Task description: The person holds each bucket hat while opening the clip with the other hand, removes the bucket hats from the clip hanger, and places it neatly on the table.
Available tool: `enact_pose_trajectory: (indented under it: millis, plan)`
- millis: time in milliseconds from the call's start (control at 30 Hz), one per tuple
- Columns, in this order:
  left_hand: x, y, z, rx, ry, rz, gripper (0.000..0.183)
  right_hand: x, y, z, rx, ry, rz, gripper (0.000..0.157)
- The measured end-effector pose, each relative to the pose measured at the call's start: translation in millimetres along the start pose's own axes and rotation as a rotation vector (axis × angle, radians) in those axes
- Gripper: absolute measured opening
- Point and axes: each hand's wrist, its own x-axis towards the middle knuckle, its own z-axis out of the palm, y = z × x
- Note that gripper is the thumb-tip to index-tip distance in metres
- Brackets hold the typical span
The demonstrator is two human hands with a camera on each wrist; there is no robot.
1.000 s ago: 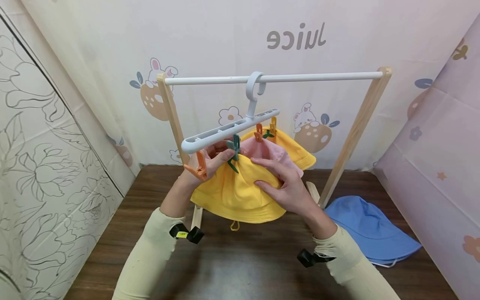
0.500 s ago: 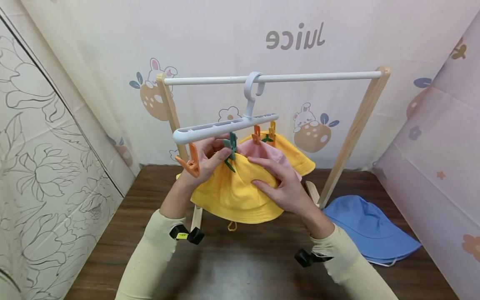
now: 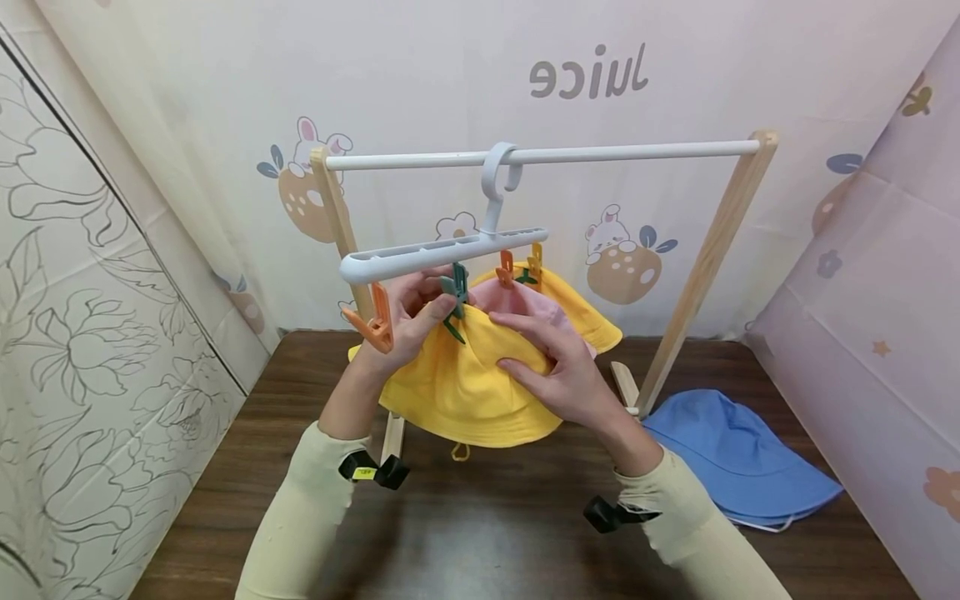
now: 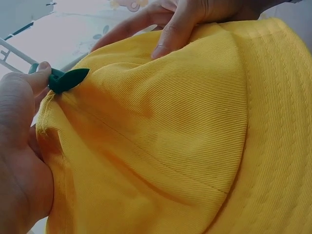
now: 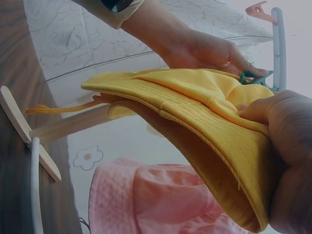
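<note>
In the head view a yellow bucket hat (image 3: 465, 396) hangs from a green clothespin (image 3: 455, 287) on a pale grey hanger (image 3: 442, 252). My left hand (image 3: 405, 325) pinches this clothespin, thumb in front; its other fingers are partly hidden behind. The hat's crown bears a dark green leaf tab (image 4: 73, 80) at the pinched spot. With thumb and fingers, my right hand (image 3: 570, 371) grips the crown's right side. Behind hang a pink hat (image 3: 525, 302) and another yellow hat (image 3: 585, 308), under an orange clothespin (image 3: 506, 268) and a yellow clothespin (image 3: 535, 260).
The hanger hooks over the white bar (image 3: 637, 152) of a wooden-legged rack (image 3: 705, 275). Another orange clothespin (image 3: 372, 321) dangles at the hanger's near end, beside my left hand. A blue hat (image 3: 738, 458) lies at the right on the dark wooden table (image 3: 465, 533).
The hanger's near end has swung left and its bar sits more level. Both hands and the yellow hat have shifted slightly left, with their hold unchanged.
</note>
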Motion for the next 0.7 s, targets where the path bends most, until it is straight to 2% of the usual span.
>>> enact_pose_trajectory:
  millis: [267, 500, 700]
  plan:
    - [-0.9, -3.2, -1.8, 0.022, -0.019, -0.037, 0.106, 0.9, 1.0, 0.0, 0.038, -0.002, 0.002, 0.060]
    - [-3.4, -3.1, -2.8, -0.003, -0.007, -0.113, 0.108, -1.2, 2.3, 0.3, 0.025, 0.001, 0.003, 0.060]
    - [-3.1, -3.7, -3.2, -0.036, -0.012, -0.140, 0.114, -1.4, 4.8, 0.5, 0.019, 0.006, -0.003, 0.059]
